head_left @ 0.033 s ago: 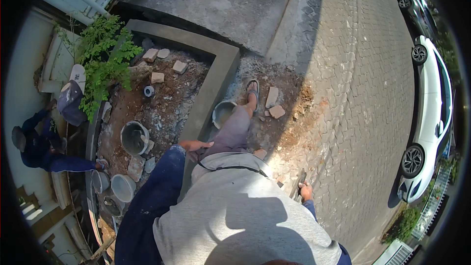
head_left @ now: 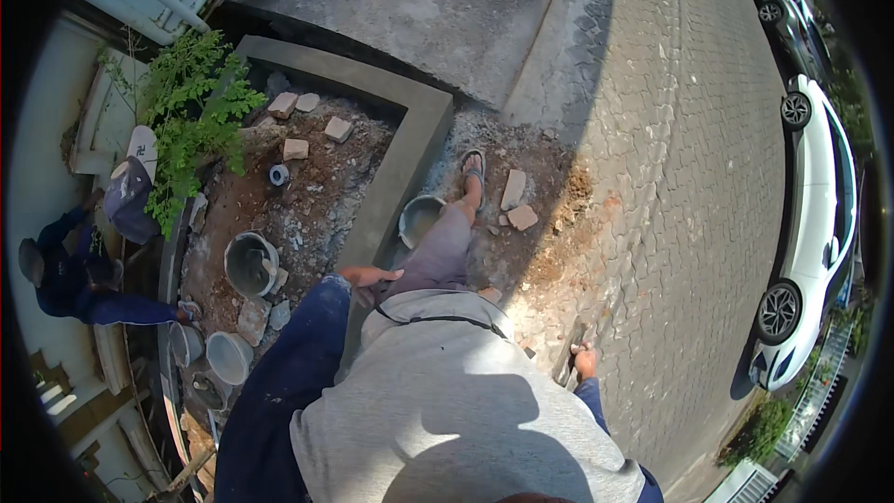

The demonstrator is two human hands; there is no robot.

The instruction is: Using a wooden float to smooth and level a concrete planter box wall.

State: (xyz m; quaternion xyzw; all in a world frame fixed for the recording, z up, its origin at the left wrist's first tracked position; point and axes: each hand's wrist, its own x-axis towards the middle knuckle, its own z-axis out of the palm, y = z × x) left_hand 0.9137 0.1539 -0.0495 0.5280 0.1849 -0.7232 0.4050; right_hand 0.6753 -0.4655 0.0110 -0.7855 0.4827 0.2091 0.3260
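Note:
My left hand (head_left: 371, 276) rests on my thigh, on the purplish-grey shorts (head_left: 433, 256), with its fingers stretched out and nothing in it. On the right, low beside my body, my right hand (head_left: 585, 360) is closed around a trowel (head_left: 568, 365), whose dark, narrow blade shows only in part. The grey smoothed rim of a low planter wall (head_left: 377, 200) runs just left of my leg. A bucket (head_left: 421, 221) with greyish contents stands between that wall and my sandalled foot (head_left: 473, 166).
Inside the planter are a mortar bucket (head_left: 251, 265), a pale bucket (head_left: 229, 358), broken bricks (head_left: 338, 129) and a leafy plant (head_left: 200, 112). A co-worker (head_left: 74, 270) crouches at the far left. Loose bricks (head_left: 513, 189) lie right of my foot. A white car (head_left: 810, 242) is parked across the paved road (head_left: 689, 177).
My view has shifted slightly, so the surroundings sit a little further left. The trowel in my right hand has turned slightly. My left hand stays on my thigh.

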